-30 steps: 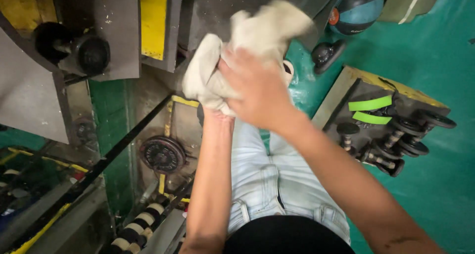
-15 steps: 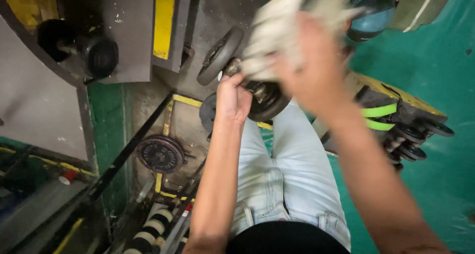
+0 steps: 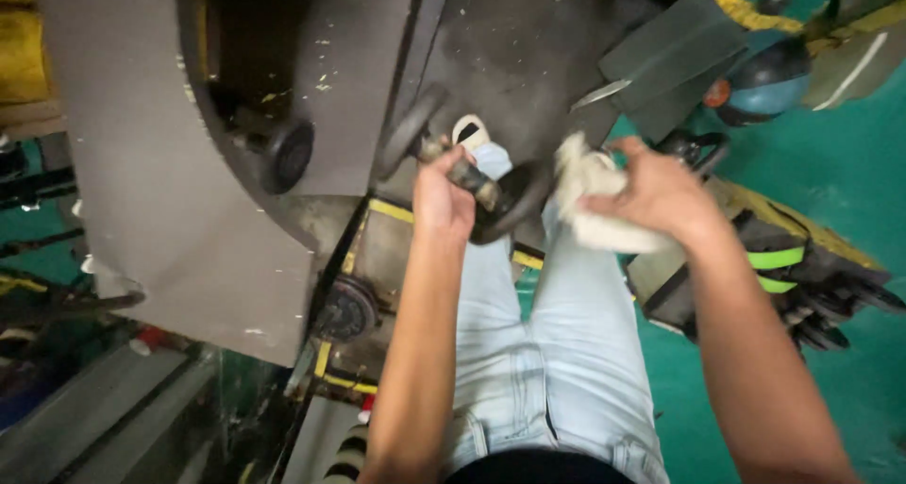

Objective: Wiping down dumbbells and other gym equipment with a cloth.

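My left hand grips the handle of a black dumbbell held out in front of me above my legs in pale jeans. One round end of the dumbbell sticks up to the left of my fist, the other hangs to the right. My right hand clutches a crumpled off-white cloth, which sits just right of the dumbbell's right end, close to it.
A grey rack with another dumbbell stands at the left. A weight plate lies on the floor below. At the right are a low rack of small dumbbells, a blue ball and green floor.
My right hand has come down with the cloth from over the dumbbell to its right side. The dumbbell, earlier covered by the cloth, now shows. My view has tilted toward the rack.
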